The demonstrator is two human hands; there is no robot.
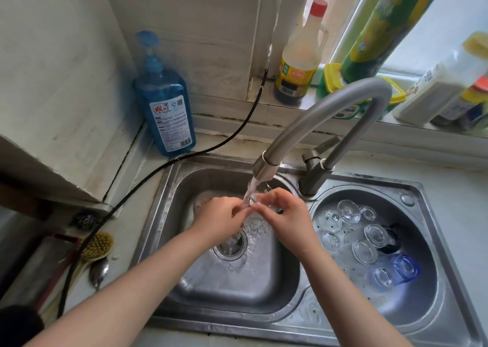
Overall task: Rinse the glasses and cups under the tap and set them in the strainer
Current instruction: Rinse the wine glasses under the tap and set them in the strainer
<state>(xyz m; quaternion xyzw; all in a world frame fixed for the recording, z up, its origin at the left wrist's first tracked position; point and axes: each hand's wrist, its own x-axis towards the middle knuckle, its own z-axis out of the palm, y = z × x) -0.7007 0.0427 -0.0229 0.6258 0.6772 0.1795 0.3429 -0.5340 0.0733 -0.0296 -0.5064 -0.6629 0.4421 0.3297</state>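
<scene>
1. A home kitchen: a steel double sink [163, 214] set in a worn counter, its tap [317, 124] running.
2. A blue soap bottle [165, 103] stands in the corner.
3. Sauce and oil bottles [299, 58] crowd the windowsill (labels too blurred to read).
4. A scrubbing brush [96, 246] and spoon [99, 271] lie beside the sink.

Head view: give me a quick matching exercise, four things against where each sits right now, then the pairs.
Things:
1. small clear glass
2. blue cup
3. soap bottle
4. brush

Places:
A. counter left of the sink
B. corner behind the left basin
C. under the running tap, held by both hands
D. right basin, among rinsed glasses

Pairs: 1-C, 2-D, 3-B, 4-A
</scene>
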